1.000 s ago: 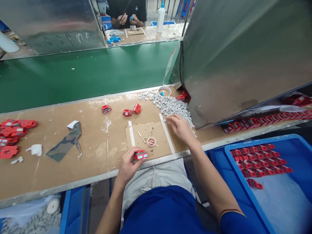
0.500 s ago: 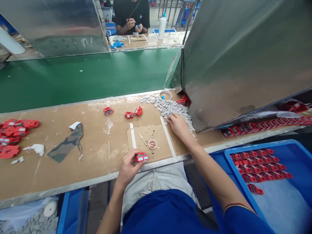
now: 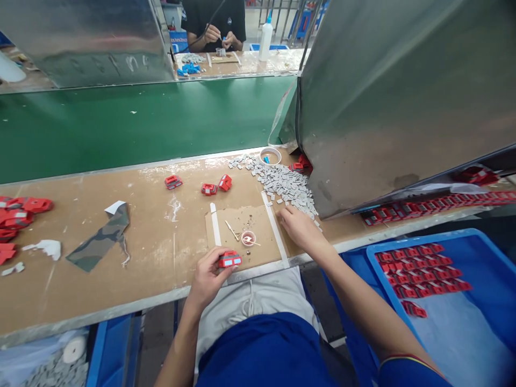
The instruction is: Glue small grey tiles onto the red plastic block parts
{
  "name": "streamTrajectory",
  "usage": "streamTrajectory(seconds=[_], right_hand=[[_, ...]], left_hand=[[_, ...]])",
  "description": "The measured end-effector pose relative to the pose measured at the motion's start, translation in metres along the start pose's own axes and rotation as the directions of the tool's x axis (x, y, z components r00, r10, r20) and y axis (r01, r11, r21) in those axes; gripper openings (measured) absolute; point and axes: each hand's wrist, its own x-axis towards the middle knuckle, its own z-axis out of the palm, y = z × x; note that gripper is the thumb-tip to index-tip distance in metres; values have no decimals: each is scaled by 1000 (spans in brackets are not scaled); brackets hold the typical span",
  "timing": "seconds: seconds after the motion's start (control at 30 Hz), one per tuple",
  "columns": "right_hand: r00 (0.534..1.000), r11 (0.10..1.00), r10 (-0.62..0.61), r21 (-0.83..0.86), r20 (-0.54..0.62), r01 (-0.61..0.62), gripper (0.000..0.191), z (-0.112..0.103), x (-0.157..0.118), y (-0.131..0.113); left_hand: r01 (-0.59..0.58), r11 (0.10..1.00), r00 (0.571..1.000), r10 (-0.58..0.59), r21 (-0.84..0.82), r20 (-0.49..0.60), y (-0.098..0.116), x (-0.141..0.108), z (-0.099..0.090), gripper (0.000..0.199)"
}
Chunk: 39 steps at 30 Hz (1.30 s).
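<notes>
A small red and grey part [image 3: 230, 259] with two pale windows is gripped between the thumb and fingers of my left hand [image 3: 207, 274], over the front edge of a cardboard mat [image 3: 262, 247]. My right hand [image 3: 300, 228] is closed just below the pile of small grey pieces [image 3: 284, 183]; whatever its fingertips hold is too small to make out. On the mat are a small round cup [image 3: 249, 238] with a thin stick across it and a pointed wooden stick [image 3: 231, 230].
Loose red parts [image 3: 209, 189] lie behind the mat, more at far left beside camouflage cloth [image 3: 99, 239]. A tape roll [image 3: 270, 156] borders the grey pile. A metal panel [image 3: 403, 107] rises right, above a blue tray [image 3: 484, 317]. A person [image 3: 213, 27] works across the green belt [image 3: 133, 129].
My right hand has drawn back slightly from the grey pile toward the mat. My left hand keeps its hold on the red part. The whole view has shifted a little.
</notes>
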Motion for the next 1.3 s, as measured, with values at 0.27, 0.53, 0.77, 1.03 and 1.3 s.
streamTrajectory(seconds=[0.27, 0.53, 0.77, 1.03, 1.3], right_hand=[[997, 991, -48, 120, -61, 55, 29, 1, -17, 10], [999, 985, -1, 172, -42, 9, 14, 7, -14, 17], [995, 953, 64, 301, -73, -39, 12, -13, -31, 3], [997, 492, -37, 866, -75, 83, 13, -25, -60, -106], [998, 419, -22, 907, 57, -42, 10, -4, -54, -115]], left_hand=[[3, 1000, 1000, -3, -25, -1, 0, -1, 0, 23], [-16, 1000, 999, 15, 10, 48, -2, -1, -8, 38], [-8, 991, 992, 24, -133, 121, -1, -3, -11, 42], [181, 925, 978, -134, -333, 159, -5, -9, -9, 37], [181, 942, 978, -141, -281, 157, -8, -9, -9, 40]])
